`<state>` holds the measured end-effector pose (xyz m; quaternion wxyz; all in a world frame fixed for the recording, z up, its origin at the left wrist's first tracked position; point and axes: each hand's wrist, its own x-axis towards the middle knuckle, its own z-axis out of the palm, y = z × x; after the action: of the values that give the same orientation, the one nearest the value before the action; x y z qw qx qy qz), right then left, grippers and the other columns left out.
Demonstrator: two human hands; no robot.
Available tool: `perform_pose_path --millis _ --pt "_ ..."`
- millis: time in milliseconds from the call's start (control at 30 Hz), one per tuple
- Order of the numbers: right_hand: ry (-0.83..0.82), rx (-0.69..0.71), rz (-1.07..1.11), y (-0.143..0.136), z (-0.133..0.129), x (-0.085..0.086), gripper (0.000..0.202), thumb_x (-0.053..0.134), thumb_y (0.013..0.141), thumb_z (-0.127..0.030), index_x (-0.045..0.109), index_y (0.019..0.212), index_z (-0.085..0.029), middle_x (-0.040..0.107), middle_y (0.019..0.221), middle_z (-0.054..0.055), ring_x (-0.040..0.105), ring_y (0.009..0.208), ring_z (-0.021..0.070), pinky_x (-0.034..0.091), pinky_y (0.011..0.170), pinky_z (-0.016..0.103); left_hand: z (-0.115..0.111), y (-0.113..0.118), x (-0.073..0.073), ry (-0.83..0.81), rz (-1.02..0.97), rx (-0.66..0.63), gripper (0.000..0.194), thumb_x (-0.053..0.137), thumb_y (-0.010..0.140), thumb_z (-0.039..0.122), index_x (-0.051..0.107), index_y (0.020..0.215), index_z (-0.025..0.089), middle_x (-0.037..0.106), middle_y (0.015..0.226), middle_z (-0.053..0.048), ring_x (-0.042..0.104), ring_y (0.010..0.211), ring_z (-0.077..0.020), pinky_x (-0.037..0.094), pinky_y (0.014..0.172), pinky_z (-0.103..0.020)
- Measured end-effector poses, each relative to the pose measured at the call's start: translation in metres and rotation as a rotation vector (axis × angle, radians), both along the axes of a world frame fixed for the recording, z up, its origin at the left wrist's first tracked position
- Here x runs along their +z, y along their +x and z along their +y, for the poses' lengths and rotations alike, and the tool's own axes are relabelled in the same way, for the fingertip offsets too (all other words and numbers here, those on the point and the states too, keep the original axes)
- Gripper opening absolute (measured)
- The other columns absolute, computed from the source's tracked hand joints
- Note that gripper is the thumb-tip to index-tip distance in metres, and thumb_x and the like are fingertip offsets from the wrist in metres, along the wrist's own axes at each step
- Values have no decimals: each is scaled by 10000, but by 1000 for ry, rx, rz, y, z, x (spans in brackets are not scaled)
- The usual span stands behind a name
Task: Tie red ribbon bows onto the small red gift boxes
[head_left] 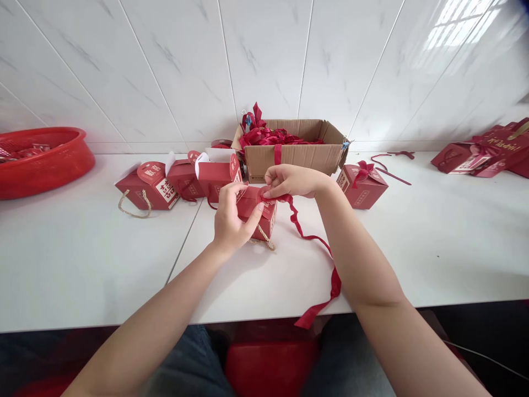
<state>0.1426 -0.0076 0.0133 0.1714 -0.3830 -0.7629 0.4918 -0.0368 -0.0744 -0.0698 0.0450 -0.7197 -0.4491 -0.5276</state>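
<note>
A red gift box (250,205) with a twisted rope handle (265,238) stands on the white table before me. My left hand (233,218) grips its top from the left, fingers behind and thumb in front. At the box's rounded top flap, my right hand (294,181) pinches a red ribbon (306,237) between thumb and fingers. The ribbon's long tail trails right and forward, its end hanging over the table's front edge. My fingers hide where the ribbon meets the flap.
Behind my hands, a cardboard box (293,157) holds many red ribbons. Several red boxes stand left, one with a rope handle (149,184). A bow-tied box (363,184) sits right, near loose cord (390,171). A red basin (45,165) is far left; more red boxes (463,159) lie far right.
</note>
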Motion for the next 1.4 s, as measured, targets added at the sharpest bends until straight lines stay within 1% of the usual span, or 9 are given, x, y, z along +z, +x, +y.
perform_pose_path --millis 100,267,400,533,633,900,1167,1300,1400 --pt "5 -16 8 0 0 0 307 752 704 -154 456 764 -208 476 574 -66 508 612 97 388 578 221 -1 0 1 2 27 14 312 613 835 346 477 1082 212 557 1132 -104 560 1103 -242 482 963 -416" --pt "-25 21 30 1 1 0 327 772 677 -157 452 729 -203 467 573 -70 463 579 85 355 556 220 -2 0 2 -29 44 33 269 602 840 369 511 1039 211 542 1158 -108 555 1122 -243 484 972 -425" --pt "-3 -29 12 0 0 0 303 758 698 -173 460 744 -202 436 570 -77 399 539 70 313 527 222 -3 0 2 -39 57 41 245 594 852 377 561 1024 207 536 1173 -110 553 1149 -244 465 1019 -434" --pt "40 -76 -27 -1 -1 1 281 748 704 -175 471 744 -198 427 578 -76 361 515 61 289 506 226 -2 -1 0 -39 32 -10 241 483 923 332 618 1058 185 518 1199 -119 565 1154 -233 457 1047 -420" --pt "70 -67 -29 -1 0 1 285 763 698 -201 479 726 -196 456 602 -64 376 520 62 298 506 228 1 -2 -2 -56 19 -15 279 433 942 290 646 1093 189 507 1215 -115 564 1166 -231 462 1048 -411" --pt "119 -34 -33 -3 4 -3 313 791 686 -266 489 712 -191 484 608 -51 396 517 61 309 486 217 4 -2 -4 -36 48 -1 324 524 891 231 639 1194 222 504 1229 -105 576 1144 -219 485 1026 -397" --pt "184 -51 -65 -8 -3 0 227 735 718 -240 517 712 -179 518 622 -41 415 531 66 317 481 214 3 -2 -1 1 29 21 222 582 861 215 686 1055 191 563 1145 -91 622 1060 -210 504 986 -379" --pt "237 -59 -103 -9 -7 2 209 722 722 -240 523 709 -176 548 650 -29 431 542 71 324 489 222 1 -4 2 10 86 53 199 578 851 220 700 1003 177 568 1137 -102 620 1005 -219 527 927 -383" --pt "273 -81 -131 -10 -10 4 219 720 714 -233 510 683 -178 525 619 -38 405 523 66 303 477 224 0 -5 4 23 153 77 231 564 854 232 688 1034 156 559 1138 -124 614 987 -234 531 900 -393"
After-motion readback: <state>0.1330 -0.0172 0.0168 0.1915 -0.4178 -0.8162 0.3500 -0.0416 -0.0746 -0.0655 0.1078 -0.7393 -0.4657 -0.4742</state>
